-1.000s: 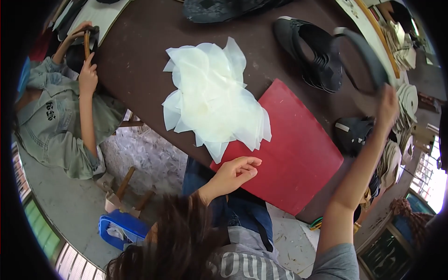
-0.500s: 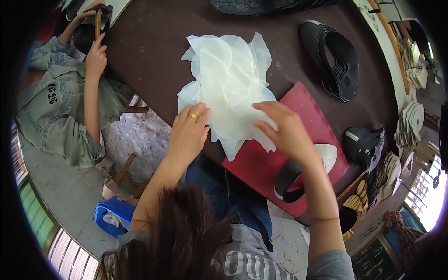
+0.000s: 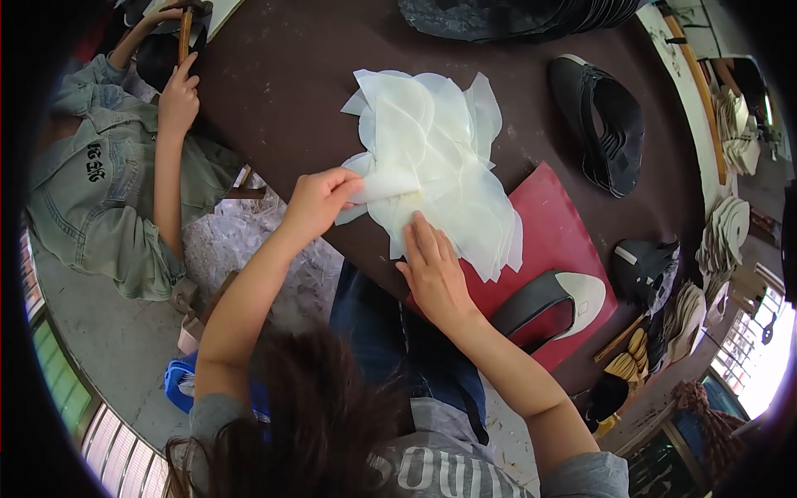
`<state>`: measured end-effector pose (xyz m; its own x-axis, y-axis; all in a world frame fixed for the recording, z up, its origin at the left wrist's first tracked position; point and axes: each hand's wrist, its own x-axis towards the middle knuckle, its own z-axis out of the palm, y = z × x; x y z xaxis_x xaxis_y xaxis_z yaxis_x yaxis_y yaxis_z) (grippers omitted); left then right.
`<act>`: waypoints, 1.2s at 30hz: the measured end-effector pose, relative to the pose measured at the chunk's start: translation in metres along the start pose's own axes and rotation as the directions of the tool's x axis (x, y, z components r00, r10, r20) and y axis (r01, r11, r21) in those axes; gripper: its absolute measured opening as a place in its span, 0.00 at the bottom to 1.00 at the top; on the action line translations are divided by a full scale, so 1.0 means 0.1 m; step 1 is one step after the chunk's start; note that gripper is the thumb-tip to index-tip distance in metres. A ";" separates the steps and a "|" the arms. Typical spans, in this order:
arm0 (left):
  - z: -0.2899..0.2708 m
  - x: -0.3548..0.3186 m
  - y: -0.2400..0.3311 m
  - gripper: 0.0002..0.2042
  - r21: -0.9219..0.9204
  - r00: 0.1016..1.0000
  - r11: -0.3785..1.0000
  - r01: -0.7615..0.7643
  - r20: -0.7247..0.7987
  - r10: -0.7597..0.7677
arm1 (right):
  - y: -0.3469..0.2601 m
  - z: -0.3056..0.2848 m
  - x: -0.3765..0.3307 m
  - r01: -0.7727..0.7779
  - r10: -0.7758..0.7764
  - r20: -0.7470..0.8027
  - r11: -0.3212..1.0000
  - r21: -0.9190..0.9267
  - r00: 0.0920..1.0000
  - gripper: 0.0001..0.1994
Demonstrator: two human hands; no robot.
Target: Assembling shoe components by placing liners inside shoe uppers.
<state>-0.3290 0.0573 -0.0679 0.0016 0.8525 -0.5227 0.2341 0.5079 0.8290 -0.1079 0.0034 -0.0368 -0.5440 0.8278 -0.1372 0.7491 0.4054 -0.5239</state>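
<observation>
Overlapping translucent white cut sheets [image 3: 452, 158] lie in a loose pile on the dark brown table. My left hand [image 3: 317, 203] pinches the edge of one white sheet [image 3: 386, 185] at the pile's left side, and that edge is lifted and curled over. Stretched fingers of my right hand [image 3: 436, 274] rest on the near part of the pile. Beside that hand, a black and white shoe upper [image 3: 544, 311] sits on a red sheet [image 3: 573, 224], which the pile partly overlaps.
Nested black shoe uppers [image 3: 596, 124] lie to the right, with more dark pieces [image 3: 498, 18] at the far edge. A co-worker's hand [image 3: 178, 98] grips a hammer [image 3: 185, 37] at the left. Pale shaped pieces [image 3: 724, 232] are stacked beyond the table's right edge.
My left hand has taken hold of a sheet's edge and curled it up. My right hand has moved left and come down on the pile. The view has shifted slightly.
</observation>
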 end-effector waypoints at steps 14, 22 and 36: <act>-0.37 -0.31 1.09 0.13 -0.371 0.766 0.839 -0.398 -0.638 0.082 | 0.14 -0.93 0.01 -0.250 0.322 0.007 0.719 0.648 0.947 0.20; 1.33 -0.79 1.17 0.14 0.747 0.687 0.472 -0.468 -0.029 0.727 | 0.28 -1.33 0.11 -0.358 0.580 0.037 0.450 0.818 0.814 0.12; 0.78 0.30 1.12 0.12 0.581 0.811 0.606 -0.543 0.175 0.558 | 0.51 -0.75 -0.13 -0.221 0.399 -0.457 0.892 0.395 0.795 0.06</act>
<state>-0.2265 0.1300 -0.0062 0.3026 0.9531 0.0043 0.7055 -0.2270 0.6713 -0.0346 0.0427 0.0017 0.0394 0.9971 0.0656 0.6384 0.0253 -0.7693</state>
